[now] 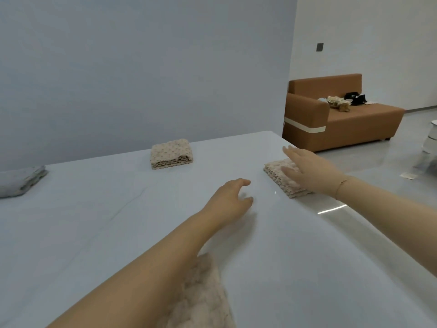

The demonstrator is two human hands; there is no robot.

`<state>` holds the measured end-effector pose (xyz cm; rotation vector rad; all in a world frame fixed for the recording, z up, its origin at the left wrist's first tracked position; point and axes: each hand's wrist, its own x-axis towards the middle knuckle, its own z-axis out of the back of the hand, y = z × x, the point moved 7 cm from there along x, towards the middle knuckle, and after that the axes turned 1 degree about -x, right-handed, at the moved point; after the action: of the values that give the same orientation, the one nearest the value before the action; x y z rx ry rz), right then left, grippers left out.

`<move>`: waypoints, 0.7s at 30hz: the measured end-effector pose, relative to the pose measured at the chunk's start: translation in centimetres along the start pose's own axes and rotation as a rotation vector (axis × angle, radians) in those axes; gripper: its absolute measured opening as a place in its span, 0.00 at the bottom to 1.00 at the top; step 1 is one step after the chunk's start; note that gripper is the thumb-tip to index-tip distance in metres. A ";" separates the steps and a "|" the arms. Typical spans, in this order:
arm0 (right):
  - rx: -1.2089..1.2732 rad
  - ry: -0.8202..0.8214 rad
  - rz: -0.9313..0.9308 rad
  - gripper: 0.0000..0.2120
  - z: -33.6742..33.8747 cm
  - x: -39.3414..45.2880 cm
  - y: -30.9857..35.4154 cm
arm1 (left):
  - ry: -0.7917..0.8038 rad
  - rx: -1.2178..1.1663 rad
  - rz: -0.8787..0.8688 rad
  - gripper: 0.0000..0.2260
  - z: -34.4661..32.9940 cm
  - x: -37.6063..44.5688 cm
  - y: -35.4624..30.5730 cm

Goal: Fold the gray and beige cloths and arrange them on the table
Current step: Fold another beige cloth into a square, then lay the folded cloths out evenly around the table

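Our right hand (312, 171) lies flat, fingers straight, on a folded beige cloth (283, 179), likely seating it near the table (118, 233) edge. Our left hand (233, 200) hovers loosely curled, holding nothing, beside it. Bare tabletop stretches leftward; an unfolded beige cloth (203, 297) waits under our left forearm.

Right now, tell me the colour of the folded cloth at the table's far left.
Gray, seen in the head view.

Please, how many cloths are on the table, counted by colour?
Beige cloths: 3, one folded at the far side, one folded under the right hand, one near the front edge under the left forearm
Gray cloths: 1, folded at the left edge
Total: 4
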<state>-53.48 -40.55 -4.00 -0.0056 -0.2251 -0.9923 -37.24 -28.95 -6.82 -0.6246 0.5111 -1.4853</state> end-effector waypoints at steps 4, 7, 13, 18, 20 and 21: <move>-0.163 -0.018 0.195 0.33 0.3 -1.1 7.0 | -0.145 0.352 -0.014 0.22 4.3 -3.8 1.4; -0.143 -0.071 0.313 0.34 0.8 -2.4 12.7 | -0.241 0.591 0.016 0.24 7.6 -7.5 3.0; -0.071 -0.140 0.478 0.36 1.8 -4.8 22.8 | -0.362 0.759 0.174 0.26 13.5 -16.4 6.4; 0.014 -0.163 0.558 0.36 2.5 -7.4 30.6 | -0.451 0.810 0.277 0.29 17.6 -23.5 8.9; 0.032 -0.164 0.584 0.35 2.4 -8.3 33.5 | -0.491 0.825 0.307 0.29 19.0 -26.1 10.1; 0.036 -0.164 0.591 0.35 2.2 -8.8 35.0 | -0.511 0.832 0.322 0.29 19.7 -27.4 10.8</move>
<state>-29.47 -13.83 -0.07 -0.1148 -0.3667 -0.3981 -16.99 -0.49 -1.09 -0.2163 -0.3885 -1.0395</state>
